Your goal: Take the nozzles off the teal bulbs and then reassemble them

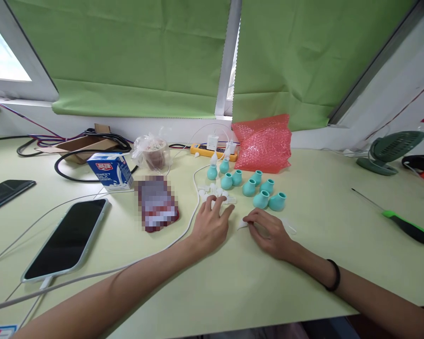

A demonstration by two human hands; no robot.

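Observation:
My left hand [210,225] rests palm down with its fingers apart, the fingertips at a small heap of white plastic pieces [212,189]; whether they touch any is hard to see. With thumb and forefinger, my right hand [270,230] pinches a small white plastic tip [243,224] low over the table. Beyond both hands stand several teal rubber bulbs [249,187] with round open mouths. Two bulbs at the back, one of them the left bulb [212,172], carry pale pointed tips. A clear plastic piece [289,227] lies just behind my right hand.
A red bubble-wrap bag [263,143] and a yellow power strip [198,149] sit at the back. Leftward are a milk carton [109,170], phones [67,240] and a white cable [193,207] passing my left arm. To the right lie a screwdriver [406,227] and a green fan [392,148].

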